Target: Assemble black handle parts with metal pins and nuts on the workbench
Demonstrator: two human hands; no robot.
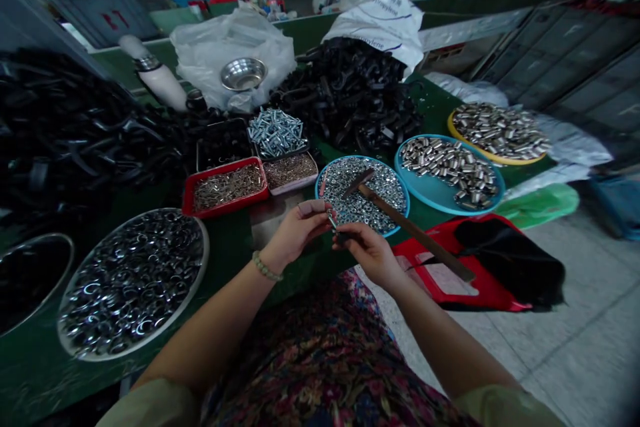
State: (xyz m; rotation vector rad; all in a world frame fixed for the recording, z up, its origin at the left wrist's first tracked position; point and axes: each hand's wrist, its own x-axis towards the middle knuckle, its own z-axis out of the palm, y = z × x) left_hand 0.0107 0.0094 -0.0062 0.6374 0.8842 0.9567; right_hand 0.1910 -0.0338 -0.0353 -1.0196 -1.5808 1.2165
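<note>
A shiny metal pin (332, 220) is seen centrally, glossy metal rings (135, 287) at eight o'clock, crinkled plastic bag (210, 53) at eleven, matt wooden handle (417, 233) at four.

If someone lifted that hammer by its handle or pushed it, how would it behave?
The hammer would probably feel head-heavy, its dark head looking metal. Its straight, wooden-looking handle should stay stiff. Pushed, it might slide, since loose metal bits lie beneath.
</note>
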